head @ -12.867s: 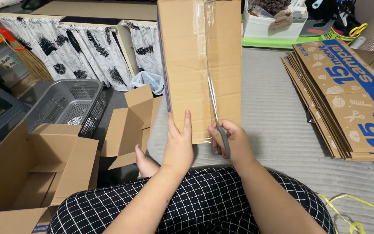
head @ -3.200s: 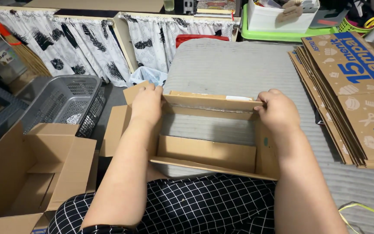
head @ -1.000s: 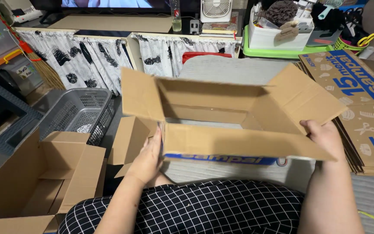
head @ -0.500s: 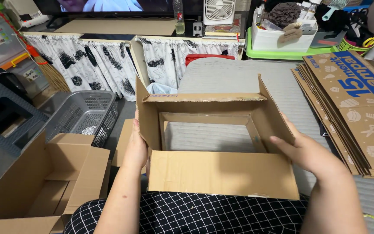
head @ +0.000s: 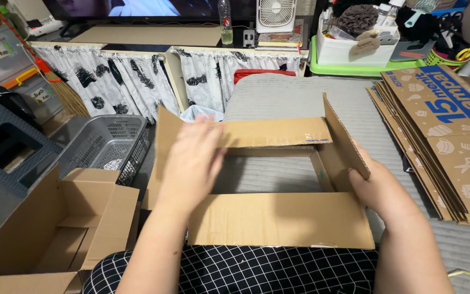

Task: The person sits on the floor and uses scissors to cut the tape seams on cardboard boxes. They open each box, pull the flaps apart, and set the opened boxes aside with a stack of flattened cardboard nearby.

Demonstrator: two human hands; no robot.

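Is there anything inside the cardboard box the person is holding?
No. The box is open right through, and only the grey mat shows inside it between the left hand and right hand.

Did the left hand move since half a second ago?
Yes. The left hand has slid from the box's left wall inward, over the left flap of the cardboard box, farther from the grey basket.

Box [head: 278, 218] plain brown cardboard. Flat cartons [head: 452, 136] brown, blue band, white icons. Curtains [head: 115, 81] white with black blotches. Basket [head: 104, 149] grey mesh. Tray [head: 354, 68] lime green. Trousers [head: 257, 272] black, white grid.
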